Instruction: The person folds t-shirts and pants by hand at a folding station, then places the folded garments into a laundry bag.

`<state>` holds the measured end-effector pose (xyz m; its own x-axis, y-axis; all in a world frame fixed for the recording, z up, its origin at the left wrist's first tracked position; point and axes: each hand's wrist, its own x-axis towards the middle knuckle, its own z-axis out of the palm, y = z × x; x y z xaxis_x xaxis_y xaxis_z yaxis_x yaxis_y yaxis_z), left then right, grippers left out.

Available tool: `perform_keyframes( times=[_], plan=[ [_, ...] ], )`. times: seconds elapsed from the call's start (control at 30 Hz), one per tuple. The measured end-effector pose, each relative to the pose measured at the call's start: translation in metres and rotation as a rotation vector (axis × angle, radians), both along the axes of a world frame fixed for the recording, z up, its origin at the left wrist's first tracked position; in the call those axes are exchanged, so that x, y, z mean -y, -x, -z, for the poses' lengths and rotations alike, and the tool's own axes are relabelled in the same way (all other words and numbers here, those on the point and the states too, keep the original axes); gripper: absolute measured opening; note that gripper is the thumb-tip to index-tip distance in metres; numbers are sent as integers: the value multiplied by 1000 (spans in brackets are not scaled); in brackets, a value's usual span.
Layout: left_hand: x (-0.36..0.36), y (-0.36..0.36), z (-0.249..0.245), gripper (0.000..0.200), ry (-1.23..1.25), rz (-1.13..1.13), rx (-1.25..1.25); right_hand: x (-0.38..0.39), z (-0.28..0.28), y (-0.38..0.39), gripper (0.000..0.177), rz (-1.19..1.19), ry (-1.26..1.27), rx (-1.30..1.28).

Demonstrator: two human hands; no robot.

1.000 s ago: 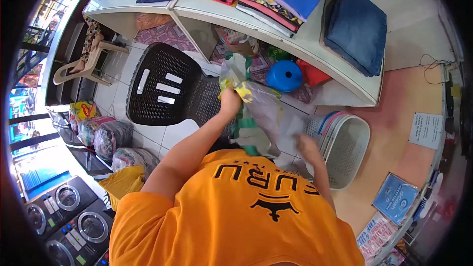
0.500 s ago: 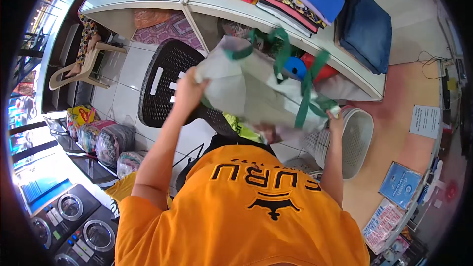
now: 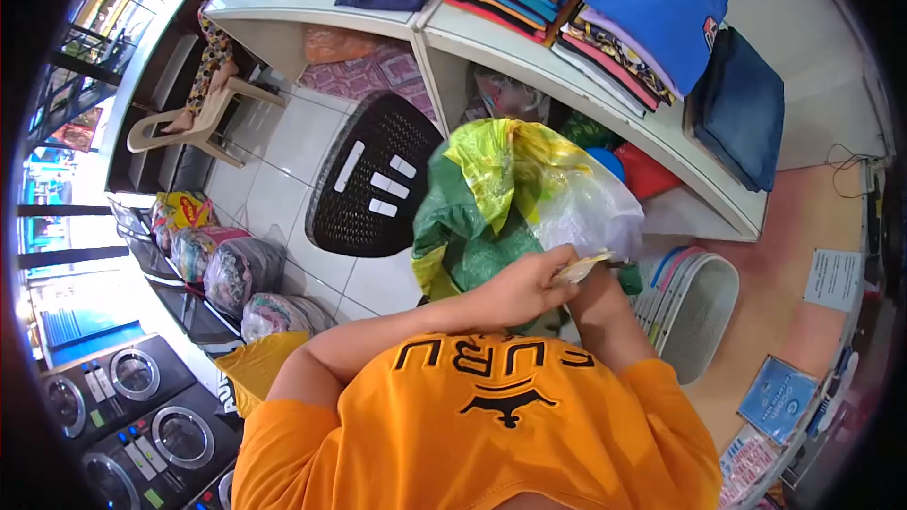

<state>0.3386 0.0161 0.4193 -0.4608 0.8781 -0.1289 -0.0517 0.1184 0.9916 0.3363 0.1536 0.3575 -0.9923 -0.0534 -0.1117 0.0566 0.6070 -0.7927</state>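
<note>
A large, crumpled green, yellow and white bag [image 3: 510,212] hangs in front of me, its glossy printed side showing. My left hand [image 3: 537,285] reaches across my body to the bag's lower right. Its fingers are closed on a pale, yellowish edge that looks like part of the bag. Beside it, the forearm of my right hand [image 3: 593,297] passes behind my left fingers. The right fingers are hidden by the bag and my left hand, so their grip cannot be made out.
A black woven-look chair [image 3: 373,179] stands left of the bag. Nested laundry baskets [image 3: 709,312] are at the right. Folded clothes [image 3: 652,19] lie on the white shelf [image 3: 529,52]. Filled plastic bags [image 3: 241,274] sit at left, near a beige chair [image 3: 203,127] and a seated person's leg.
The bag has turned from its whitish face with green straps to its green and yellow side. My left hand has moved right and down, from the bag's far side to beside my right wrist.
</note>
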Motion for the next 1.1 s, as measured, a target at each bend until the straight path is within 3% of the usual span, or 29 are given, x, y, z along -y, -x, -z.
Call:
perform_keyframes(
  times=[0.03, 0.1, 0.17, 0.3, 0.37, 0.4, 0.47, 0.5, 0.53, 0.6, 0.67, 0.7, 0.73, 0.8, 0.83, 0.87, 0.97, 1.07, 1.1],
  plan=[
    [12, 7, -20, 22, -33, 11, -36, 1, -10, 8, 27, -18, -5, -36],
    [53, 26, -73, 23, -11, 26, 219, -3, -25, 18, 28, -48, -5, -69],
    [89, 39, -104, 17, -23, -14, -100, -10, -34, 21, 29, -70, -8, -64],
    [108, 34, -102, 12, 226, -53, -190, -3, -35, 25, 32, -188, -48, -50],
    [98, 34, -86, 11, 378, -313, -276, -7, -31, 25, 33, -202, -39, -44],
    [97, 35, -74, 11, 374, -317, -268, -22, -35, 25, 34, -149, -4, -46],
    [103, 36, -51, 12, 463, -332, -557, -59, -49, 14, 35, 15, 61, -30],
    [111, 38, -50, 14, 541, -313, -450, -71, -52, 4, 36, 64, 59, -5],
    [118, 39, -47, 14, 538, -306, -455, -76, -52, -5, 36, 67, 51, 21],
    [128, 35, -38, 19, 276, -565, -422, -49, -34, -11, 38, -102, -12, 83],
    [129, 37, -55, 20, 152, -780, -183, -8, -5, -18, 39, -259, -63, 121],
    [139, 43, -46, 30, 225, -717, -337, -2, -4, -20, 40, -245, -35, 111],
    [139, 43, -38, 30, 228, -734, -331, -8, -8, -24, 41, -214, -5, 100],
    [144, 39, -28, 44, 629, -527, -505, -44, -18, -37, 42, -43, 71, 96],
    [150, 36, -9, 50, 649, -399, -538, -67, -21, -44, 43, 49, 86, 113],
    [149, 33, 7, 41, 530, -343, -465, -87, -20, -53, 44, 125, 90, 142],
    [128, 13, 40, 31, 551, -348, -405, -99, 48, -79, 46, 108, -38, 389],
    [127, 7, 65, 17, 631, -455, -376, -66, 158, -130, 49, -280, -142, 838],
    [135, 6, 73, 12, 625, -556, -478, -49, 171, -145, 50, -376, -94, 883]
  ],
)
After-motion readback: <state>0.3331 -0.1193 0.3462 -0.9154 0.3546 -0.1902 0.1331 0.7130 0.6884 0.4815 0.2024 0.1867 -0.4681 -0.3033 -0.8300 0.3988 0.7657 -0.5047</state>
